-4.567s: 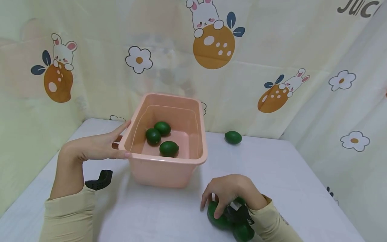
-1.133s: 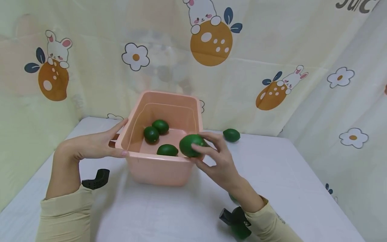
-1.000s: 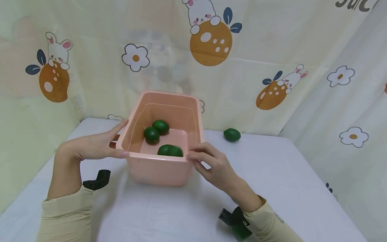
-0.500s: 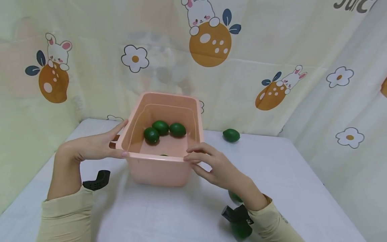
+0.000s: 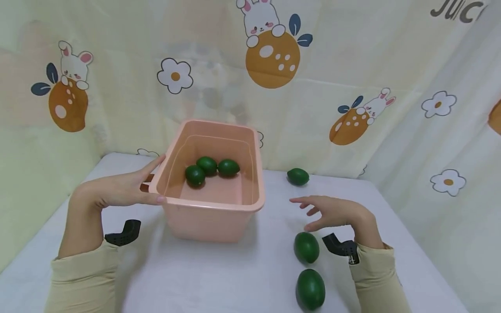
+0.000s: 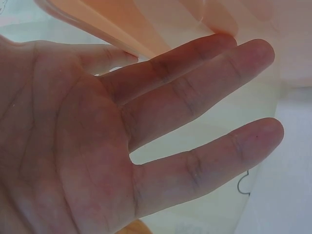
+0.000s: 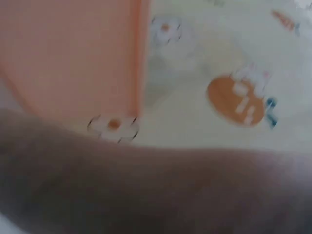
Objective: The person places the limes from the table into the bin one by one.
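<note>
A pink plastic bin [image 5: 205,222] stands on the table, with three green limes [image 5: 228,168] visible in its far half. Its front wall hides part of the floor inside. My left hand [image 5: 121,189] touches the bin's left side, thumb at the front corner of the rim. In the left wrist view its fingers [image 6: 185,100] are straight and spread against the outer wall. My right hand [image 5: 336,211] is in the air to the right of the bin, holding nothing, fingers loosely extended. Its thumb tip is close to a lime [image 5: 306,248]; another lime [image 5: 311,290] lies nearer the front.
One more lime [image 5: 298,177] lies at the table's back edge, right of the bin. A printed curtain [image 5: 219,100] hangs behind the table and along both sides. The white tabletop [image 5: 203,278] extends in front of the bin.
My right hand put a lime into the bin, let it go and moved right, away from the rim. That lime's arrival left three limes grouped at the back. My left hand stayed at the bin.
</note>
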{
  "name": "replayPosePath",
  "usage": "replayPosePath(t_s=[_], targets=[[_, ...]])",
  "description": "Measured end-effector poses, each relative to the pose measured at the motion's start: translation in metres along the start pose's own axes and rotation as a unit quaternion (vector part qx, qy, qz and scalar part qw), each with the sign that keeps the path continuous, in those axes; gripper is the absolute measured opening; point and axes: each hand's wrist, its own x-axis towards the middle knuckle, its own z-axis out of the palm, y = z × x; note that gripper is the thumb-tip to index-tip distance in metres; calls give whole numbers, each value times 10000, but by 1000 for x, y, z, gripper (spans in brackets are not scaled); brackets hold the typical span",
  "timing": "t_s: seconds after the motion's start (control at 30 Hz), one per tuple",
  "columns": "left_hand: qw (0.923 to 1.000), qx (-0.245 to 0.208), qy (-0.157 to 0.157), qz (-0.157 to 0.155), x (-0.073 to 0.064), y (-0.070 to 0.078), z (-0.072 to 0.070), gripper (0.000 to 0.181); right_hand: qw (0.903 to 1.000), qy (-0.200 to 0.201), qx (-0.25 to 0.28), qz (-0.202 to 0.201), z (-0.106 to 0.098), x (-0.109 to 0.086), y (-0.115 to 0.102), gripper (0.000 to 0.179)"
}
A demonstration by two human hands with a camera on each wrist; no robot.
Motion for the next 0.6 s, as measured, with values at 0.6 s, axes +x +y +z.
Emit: replayPosePath(t_s=[0.6], targets=[[9999, -51, -8, -120, 1, 0, 1, 100, 9885, -1274, 255, 771, 34, 41, -1, 43]])
